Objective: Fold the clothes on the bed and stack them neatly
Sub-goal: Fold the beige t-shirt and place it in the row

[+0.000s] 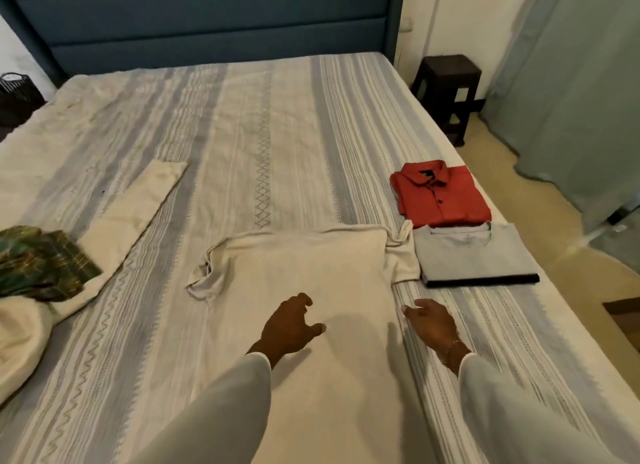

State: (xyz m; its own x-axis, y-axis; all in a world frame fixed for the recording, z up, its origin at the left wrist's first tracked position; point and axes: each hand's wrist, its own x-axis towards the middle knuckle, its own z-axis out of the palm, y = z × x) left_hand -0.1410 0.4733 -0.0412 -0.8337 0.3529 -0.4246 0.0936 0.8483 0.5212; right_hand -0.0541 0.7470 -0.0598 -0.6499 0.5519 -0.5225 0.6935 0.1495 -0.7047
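Nearest us, both hands hover low over the bed. The left hand sits above the cream shirt, fingers loosely curled, grip holding nothing. The right hand is just off the shirt's right edge, palm turned inward, grip wide and empty. The cream shirt lies flat, centre-near, collar end away from us, both short sleeves spread out. We judge it light, soft and limp; it will sag if lifted by one point, so we would take it at a side seam or shoulder and fold inward.

Count: one shirt being folded. To the right, two folded items: a grey shirt, touching the cream sleeve, and beyond it a red shirt. At the left, unfolded: one green patterned cloth on one cream garment.
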